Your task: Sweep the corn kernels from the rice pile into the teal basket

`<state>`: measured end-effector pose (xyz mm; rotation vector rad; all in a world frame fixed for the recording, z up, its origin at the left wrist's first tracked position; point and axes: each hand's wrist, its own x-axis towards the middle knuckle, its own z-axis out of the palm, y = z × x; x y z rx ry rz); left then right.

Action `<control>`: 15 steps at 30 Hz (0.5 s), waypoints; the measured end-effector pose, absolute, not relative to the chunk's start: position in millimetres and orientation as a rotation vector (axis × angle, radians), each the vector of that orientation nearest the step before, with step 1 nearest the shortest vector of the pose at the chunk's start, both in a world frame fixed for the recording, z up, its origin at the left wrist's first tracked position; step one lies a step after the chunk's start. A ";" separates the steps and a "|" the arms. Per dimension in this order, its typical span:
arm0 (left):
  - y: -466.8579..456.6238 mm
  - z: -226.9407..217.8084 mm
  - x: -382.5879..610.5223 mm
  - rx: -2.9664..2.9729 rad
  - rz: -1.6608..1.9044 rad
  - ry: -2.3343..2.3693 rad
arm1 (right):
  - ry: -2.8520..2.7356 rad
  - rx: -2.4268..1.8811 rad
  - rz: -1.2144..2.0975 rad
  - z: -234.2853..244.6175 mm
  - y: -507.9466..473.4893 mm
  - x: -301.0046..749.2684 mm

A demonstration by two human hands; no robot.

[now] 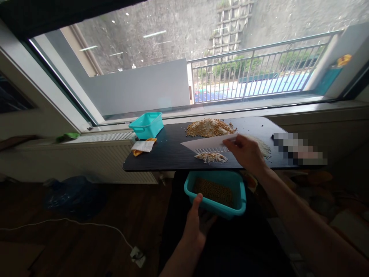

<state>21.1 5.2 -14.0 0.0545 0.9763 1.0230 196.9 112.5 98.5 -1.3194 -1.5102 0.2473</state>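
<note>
Remote view: right hand (pixel 243 152) over the bench (pixel 173 162), fingers pinching a white toothed sheet (pixel 206 144) — it stands between the large mixed heap (pixel 209 128) and a small white-and-brown pile (pixel 211 157). Left hand (pixel 196 227) below the front edge; I see its thumb against the teal bin (pixel 219 210), other fingers underneath. Brown grains (pixel 213 192) lie inside.
</note>
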 end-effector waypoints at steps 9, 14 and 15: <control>5.2 -12.1 20.8 0.044 1.026 0.988 | -1.535 -1.310 0.232 100.2 110.8 198.9; 5.5 -10.9 19.7 0.036 1.038 0.996 | -1.583 -1.308 0.232 101.1 109.0 197.2; 5.6 -10.7 19.8 0.036 1.037 0.995 | -1.577 -1.314 0.227 102.3 107.4 197.5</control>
